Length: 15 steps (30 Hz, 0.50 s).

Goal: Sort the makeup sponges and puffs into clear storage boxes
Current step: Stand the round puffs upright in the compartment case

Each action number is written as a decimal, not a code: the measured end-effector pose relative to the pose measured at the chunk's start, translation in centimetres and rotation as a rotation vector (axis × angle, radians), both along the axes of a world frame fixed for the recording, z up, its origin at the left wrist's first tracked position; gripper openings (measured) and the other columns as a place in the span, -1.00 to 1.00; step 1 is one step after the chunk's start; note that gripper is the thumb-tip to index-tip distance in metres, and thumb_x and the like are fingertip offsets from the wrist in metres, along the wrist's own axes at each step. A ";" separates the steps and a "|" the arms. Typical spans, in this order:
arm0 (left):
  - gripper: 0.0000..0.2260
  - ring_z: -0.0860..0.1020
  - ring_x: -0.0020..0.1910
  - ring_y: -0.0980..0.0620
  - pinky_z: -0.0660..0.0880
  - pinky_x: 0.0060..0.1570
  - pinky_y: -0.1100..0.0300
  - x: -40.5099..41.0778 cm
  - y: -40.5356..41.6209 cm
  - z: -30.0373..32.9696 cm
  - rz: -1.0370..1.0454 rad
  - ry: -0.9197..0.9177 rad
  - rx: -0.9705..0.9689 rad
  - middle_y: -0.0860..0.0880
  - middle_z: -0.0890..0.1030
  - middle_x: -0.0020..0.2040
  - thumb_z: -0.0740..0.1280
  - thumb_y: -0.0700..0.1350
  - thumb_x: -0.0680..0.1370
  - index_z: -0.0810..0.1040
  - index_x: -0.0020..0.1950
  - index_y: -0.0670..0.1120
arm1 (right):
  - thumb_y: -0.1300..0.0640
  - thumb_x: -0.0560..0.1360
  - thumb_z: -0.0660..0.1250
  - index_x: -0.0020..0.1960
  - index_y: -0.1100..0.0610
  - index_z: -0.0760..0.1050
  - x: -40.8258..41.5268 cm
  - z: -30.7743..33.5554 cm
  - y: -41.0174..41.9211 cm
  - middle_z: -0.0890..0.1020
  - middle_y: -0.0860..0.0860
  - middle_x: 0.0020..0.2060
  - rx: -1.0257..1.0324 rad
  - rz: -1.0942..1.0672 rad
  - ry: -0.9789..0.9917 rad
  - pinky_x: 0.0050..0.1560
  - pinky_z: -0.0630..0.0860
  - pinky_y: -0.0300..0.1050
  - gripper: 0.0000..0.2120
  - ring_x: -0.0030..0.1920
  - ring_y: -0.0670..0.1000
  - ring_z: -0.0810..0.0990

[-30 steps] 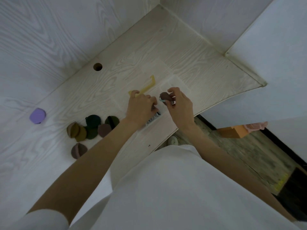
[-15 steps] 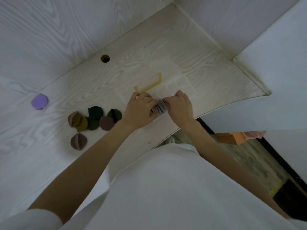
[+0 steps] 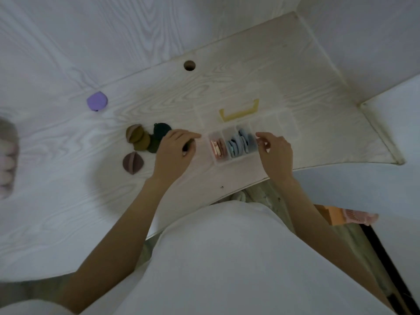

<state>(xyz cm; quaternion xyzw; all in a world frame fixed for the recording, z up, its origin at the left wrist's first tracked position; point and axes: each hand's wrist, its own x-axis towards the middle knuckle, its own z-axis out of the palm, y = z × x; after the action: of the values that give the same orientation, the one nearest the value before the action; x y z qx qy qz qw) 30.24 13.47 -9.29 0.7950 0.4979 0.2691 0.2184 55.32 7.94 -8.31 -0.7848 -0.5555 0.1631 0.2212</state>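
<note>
Clearly, our hands, left [image 3: 173,149] loosely curled, right [image 3: 273,149] relaxed, hold nothing beside the clear box [image 3: 231,144], and those soft, light puffs [image 3: 145,138] at nine o'clock need gentle edge pinches.

Pale matt wood-grain desk [image 3: 261,71], clear plastic storage box [image 3: 279,126], matt puffs [image 3: 138,138]

Person wears a plain white top [image 3: 238,258], loose, no print or logo visible. Short white sleeve edge [image 3: 29,306] shows at lower left. Both forearms bare; left hand [image 3: 175,153] and right hand [image 3: 276,153] bare, no rings, watch or gloves visible.
</note>
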 end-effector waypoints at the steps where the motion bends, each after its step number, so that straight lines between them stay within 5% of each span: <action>1: -0.80 0.52 0.04 -0.08 0.33 0.13 0.19 -1.2 -0.4 -0.3 0.078 0.011 -0.035 -0.08 0.63 -0.01 0.26 -0.15 0.51 0.60 0.08 -0.11 | 0.22 0.56 0.21 0.15 0.15 0.56 -0.2 0.1 -0.1 0.65 0.15 -0.12 0.005 0.000 -0.034 -0.12 0.41 -0.11 -0.78 -0.09 0.13 0.54; 7: -0.68 0.46 0.06 -0.22 0.42 0.04 -0.05 -5.7 -0.5 -1.5 0.204 0.234 -0.145 -0.19 0.56 0.08 0.40 -0.19 0.45 0.52 0.20 -0.13 | 0.29 0.49 0.24 0.04 0.22 0.59 -3.7 2.0 0.8 0.67 0.14 -0.13 0.184 0.144 -0.149 -0.08 0.45 -0.03 -0.80 -0.11 0.18 0.53; 10: -0.67 0.45 0.01 -0.17 0.44 -0.02 -0.03 -7.3 -0.9 -1.5 0.288 0.183 -0.186 -0.19 0.52 0.09 0.41 -0.16 0.44 0.52 0.19 -0.14 | 0.25 0.49 0.26 0.04 0.20 0.59 -8.6 2.0 2.3 0.66 0.11 -0.11 0.209 0.361 -0.118 -0.06 0.45 -0.07 -0.81 -0.10 0.14 0.56; 15: -0.57 0.37 0.19 -0.19 0.36 0.14 0.01 -12.1 -2.5 -2.5 0.500 0.206 -0.348 -0.22 0.42 0.25 0.32 -0.09 0.52 0.37 0.36 -0.15 | 0.22 0.51 0.26 0.28 0.20 0.39 -16.9 -0.8 5.2 0.53 0.15 0.11 -0.092 0.694 -0.206 0.03 0.47 0.01 -0.66 0.09 0.16 0.48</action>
<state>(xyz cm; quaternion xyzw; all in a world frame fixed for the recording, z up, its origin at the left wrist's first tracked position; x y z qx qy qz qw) 18.17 10.99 -11.80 0.6218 0.7358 0.1435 0.2266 38.45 13.15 -9.12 -0.5708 -0.8003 0.1733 0.0599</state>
